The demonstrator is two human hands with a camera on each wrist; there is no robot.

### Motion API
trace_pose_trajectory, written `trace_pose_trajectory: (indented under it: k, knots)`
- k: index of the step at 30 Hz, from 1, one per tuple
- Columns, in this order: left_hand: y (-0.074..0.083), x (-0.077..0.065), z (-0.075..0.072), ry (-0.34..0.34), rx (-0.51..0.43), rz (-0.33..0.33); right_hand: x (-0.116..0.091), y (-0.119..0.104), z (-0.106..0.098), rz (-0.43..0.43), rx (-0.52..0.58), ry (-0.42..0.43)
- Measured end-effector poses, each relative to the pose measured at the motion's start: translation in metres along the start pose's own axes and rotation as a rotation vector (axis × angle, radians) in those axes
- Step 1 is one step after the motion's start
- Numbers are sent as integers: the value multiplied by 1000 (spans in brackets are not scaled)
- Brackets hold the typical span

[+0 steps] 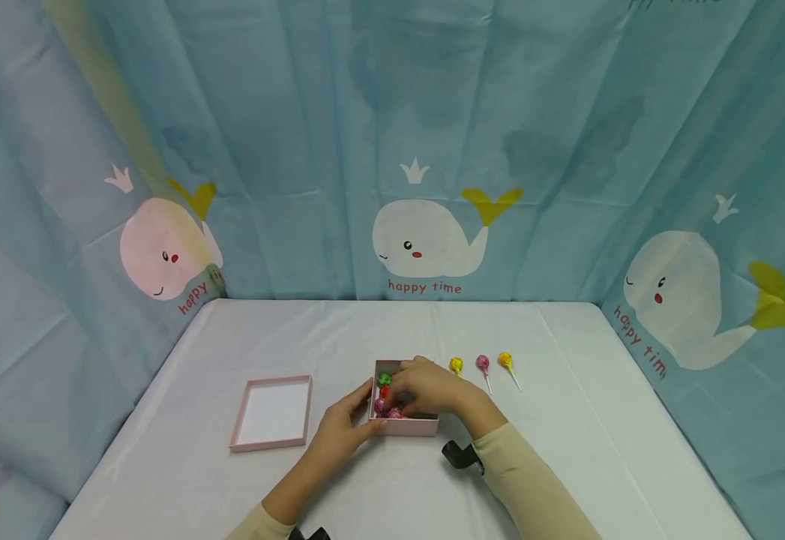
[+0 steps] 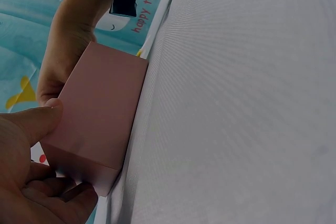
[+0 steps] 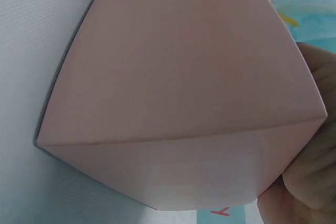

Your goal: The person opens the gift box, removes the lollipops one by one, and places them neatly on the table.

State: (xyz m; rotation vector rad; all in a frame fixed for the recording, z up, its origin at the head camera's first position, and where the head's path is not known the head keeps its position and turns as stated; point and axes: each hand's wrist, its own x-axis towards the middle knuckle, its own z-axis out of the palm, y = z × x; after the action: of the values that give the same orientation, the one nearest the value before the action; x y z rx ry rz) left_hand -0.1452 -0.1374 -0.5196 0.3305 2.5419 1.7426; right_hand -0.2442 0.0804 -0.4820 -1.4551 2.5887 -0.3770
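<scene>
A pink cardboard box (image 1: 411, 427) stands on the table with its top uncovered. My left hand (image 1: 340, 433) grips its near left corner, thumb on the front wall and fingers along the left side; the left wrist view shows the same hold. Inside the box lie lollipops, among them a green one (image 1: 384, 379) and a purple one (image 1: 380, 406). My right hand (image 1: 429, 386) reaches over the rim with bent fingers pointing down among the candies. Its fingertips are hidden, so whether they pinch a lollipop cannot be told. In the right wrist view the box wall (image 3: 184, 66) blocks the fingers.
Three lollipops lie in a row right of the box: a yellow one (image 1: 456, 364), a pink one (image 1: 483, 363) and an orange-yellow one (image 1: 506, 361). Left of the box lies a pink-rimmed lid (image 1: 268, 446), its white inside facing up. A whale-print curtain (image 1: 298, 150) surrounds the white table (image 1: 379, 487).
</scene>
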Motion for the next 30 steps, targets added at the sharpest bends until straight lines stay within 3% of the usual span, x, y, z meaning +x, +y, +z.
trace_pose_trajectory:
  k: [8, 15, 25, 30]
  knots:
    - [2, 1, 0, 15, 14, 3, 2, -1, 2, 10, -21, -11]
    - [0, 0, 1, 23, -46, 29, 1, 1, 4, -2, -32, 8]
    - [0, 1, 0, 10, -17, 38, -1, 5, -2, -8, 95, 77]
    - [-1, 2, 0, -1, -5, 10, -4, 8, -7, 4, 125, 150]
